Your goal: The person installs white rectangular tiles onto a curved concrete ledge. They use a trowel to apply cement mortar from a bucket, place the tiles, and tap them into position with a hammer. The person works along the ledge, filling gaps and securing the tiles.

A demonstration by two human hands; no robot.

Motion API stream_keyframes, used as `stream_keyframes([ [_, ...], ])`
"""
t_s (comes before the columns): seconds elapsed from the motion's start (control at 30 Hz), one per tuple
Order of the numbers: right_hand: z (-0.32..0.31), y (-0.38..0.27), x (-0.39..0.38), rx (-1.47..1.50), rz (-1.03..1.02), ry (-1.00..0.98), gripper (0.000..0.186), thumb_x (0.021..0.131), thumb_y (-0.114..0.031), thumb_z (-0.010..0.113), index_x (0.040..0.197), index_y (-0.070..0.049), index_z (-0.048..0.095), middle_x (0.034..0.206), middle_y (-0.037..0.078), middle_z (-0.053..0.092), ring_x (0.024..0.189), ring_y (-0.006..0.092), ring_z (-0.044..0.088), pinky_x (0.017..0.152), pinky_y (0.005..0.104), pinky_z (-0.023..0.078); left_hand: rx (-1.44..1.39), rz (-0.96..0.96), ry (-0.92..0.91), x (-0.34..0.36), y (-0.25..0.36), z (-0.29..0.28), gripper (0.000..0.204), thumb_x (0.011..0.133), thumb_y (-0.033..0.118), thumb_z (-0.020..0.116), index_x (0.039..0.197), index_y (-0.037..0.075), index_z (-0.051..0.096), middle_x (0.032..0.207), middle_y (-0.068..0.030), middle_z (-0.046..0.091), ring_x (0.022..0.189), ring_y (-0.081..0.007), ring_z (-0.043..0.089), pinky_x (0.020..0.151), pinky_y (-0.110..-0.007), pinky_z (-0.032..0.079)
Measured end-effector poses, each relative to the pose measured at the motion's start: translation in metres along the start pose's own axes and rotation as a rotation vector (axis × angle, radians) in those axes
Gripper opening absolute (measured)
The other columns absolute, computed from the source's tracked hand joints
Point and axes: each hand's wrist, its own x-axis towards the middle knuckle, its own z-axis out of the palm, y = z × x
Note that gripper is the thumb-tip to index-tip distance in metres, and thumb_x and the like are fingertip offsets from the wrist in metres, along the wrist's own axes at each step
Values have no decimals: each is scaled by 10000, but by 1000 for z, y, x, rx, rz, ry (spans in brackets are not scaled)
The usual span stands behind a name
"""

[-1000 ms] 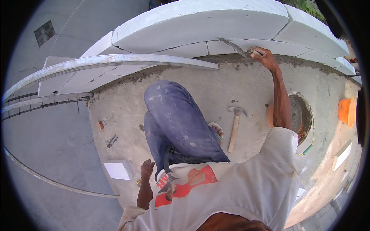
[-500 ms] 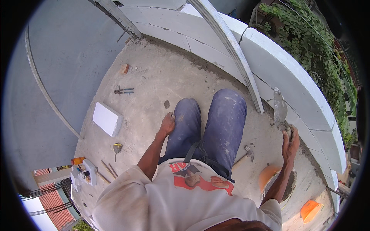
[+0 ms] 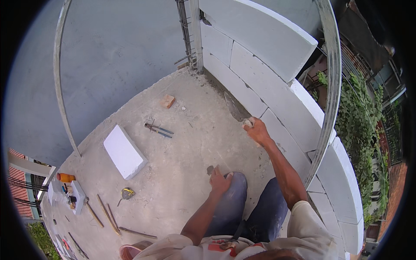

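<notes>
Grey concrete slab (image 3: pixel 186 151) underfoot, plain grey wall (image 3: pixel 117 56) beyond its far-left edge, greenery (image 3: pixel 359 117) outside on the right. White block wall (image 3: pixel 271 82) runs along the right side, in stacked courses.

Right hand (image 3: pixel 258 131): arm out ahead, fingers wrapped round the handle end of a trowel (image 3: pixel 235 107). Trowel sits low at the foot of the block wall, blade pointing far and slightly left, along the wall-floor joint. Can't tell if the blade touches the blocks.

Left hand (image 3: pixel 221 180): nothing in it, fingers loosely spread, resting at my left knee (image 3: pixel 234 190).

Long straight bar (image 3: pixel 332 86) stands on the right, in front of part of the wall. Vertical rebar (image 3: pixel 183 30) at the far corner.

On the slab to the left: brick piece (image 3: pixel 167 101) farthest, pincers (image 3: pixel 159 129) nearer, then loose white block (image 3: pixel 125 151) lying flat, tape measure (image 3: pixel 127 193) nearer again. Wooden sticks (image 3: pixel 107 214) near left, orange jar (image 3: pixel 66 177) well left.
</notes>
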Motion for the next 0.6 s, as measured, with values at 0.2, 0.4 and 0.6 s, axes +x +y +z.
stream_keyframes([
  [0.2, 59, -22, 157, -45, 32, -99, 326, 1013, -237, 728, 1095, 66, 639, 771, 140, 694, 627, 206, 690, 537, 391, 582, 312, -336, 165, 67, -109, -99, 1477, 723, 627, 914, 1712, 52, -19, 1787, -226, -46, 1641, -472, -23, 1262, -681, 150],
  [0.4, 116, -62, 281, 102, 6, 33, 411, 973, -281, 750, 1144, 83, 663, 993, 287, 755, 871, 395, 778, 831, 480, 602, 321, -347, 166, 70, -130, -111, 1616, 626, 803, 874, 1721, 113, -95, 1776, -234, -162, 1633, -489, -117, 1215, -757, 147],
  [0.6, 120, -39, 363, 169, -91, 291, 274, 1011, -243, 732, 1121, -1, 664, 895, 107, 719, 691, 205, 711, 593, 359, 573, 315, -297, 180, 78, -115, -103, 1603, 634, 748, 911, 1719, 99, -75, 1775, -240, -159, 1629, -499, -99, 1177, -796, 162],
])
